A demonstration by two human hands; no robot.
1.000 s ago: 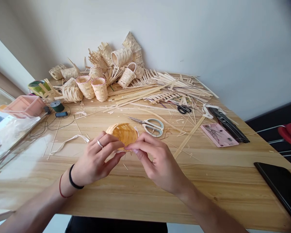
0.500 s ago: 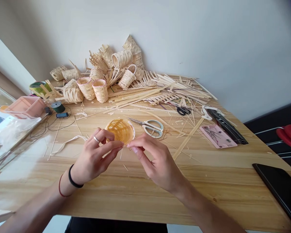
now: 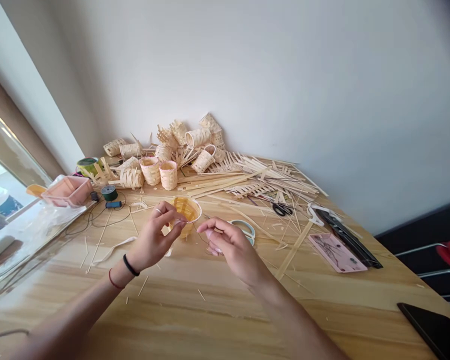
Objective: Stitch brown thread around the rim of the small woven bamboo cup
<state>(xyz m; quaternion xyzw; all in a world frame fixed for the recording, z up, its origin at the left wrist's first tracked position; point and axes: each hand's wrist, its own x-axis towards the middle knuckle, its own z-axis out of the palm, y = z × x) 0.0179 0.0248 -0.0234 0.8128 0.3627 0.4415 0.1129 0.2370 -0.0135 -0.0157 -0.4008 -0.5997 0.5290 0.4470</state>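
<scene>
A small yellow woven basket [image 3: 185, 207] with a pale bound rim is tilted in front of me, its opening facing up and toward me. My left hand [image 3: 152, 242] pinches the near edge of its rim between thumb and fingers. A thin dark thread [image 3: 200, 236] runs from that rim to my right hand [image 3: 228, 245], whose fingers are closed on it, just right of the basket. Whether a needle is in those fingers is too small to tell. Behind my right hand lie scissors with pale blue-and-white handles [image 3: 250, 228], partly hidden.
Woven baskets [image 3: 168, 175] and bamboo strips [image 3: 225, 182] are heaped against the wall. Thread spools [image 3: 109, 192] and a pink bin [image 3: 68, 192] stand left. Black-handled scissors [image 3: 282, 209], a pink tray [image 3: 337, 255] and a black flat object [image 3: 433, 327] lie right.
My right hand has drawn away from the basket rim, and thread now stretches between them. My left hand still holds the rim. The view has tilted up, showing more wall.
</scene>
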